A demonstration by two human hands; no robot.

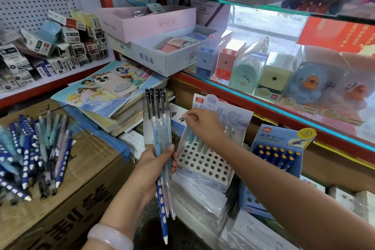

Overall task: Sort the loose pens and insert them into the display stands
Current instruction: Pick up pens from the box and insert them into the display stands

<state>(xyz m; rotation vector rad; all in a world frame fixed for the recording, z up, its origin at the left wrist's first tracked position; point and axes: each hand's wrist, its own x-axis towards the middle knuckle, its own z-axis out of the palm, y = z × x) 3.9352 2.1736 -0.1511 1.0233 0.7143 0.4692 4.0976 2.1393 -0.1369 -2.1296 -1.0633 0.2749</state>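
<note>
My left hand (151, 168) grips a bundle of pens (157, 128) held upright: several black-capped ones, pale blue ones and a dark blue dotted one pointing down. My right hand (203, 123) pinches the top of a pale blue pen (191, 136) that stands in the back row of the white display stand (205, 165), a tilted board full of round holes with a lilac header card. A few other pastel pens stand in that back row. A pile of loose pens (30, 152) lies on the cardboard box at the left.
A second, blue display stand (284, 148) holds dark blue pens with yellow ends, right of the white one. The cardboard box (85, 178) is at lower left. A phone (113, 85) lies on stacked books. A glass shelf edge (263, 101) with sharpeners runs above the stands.
</note>
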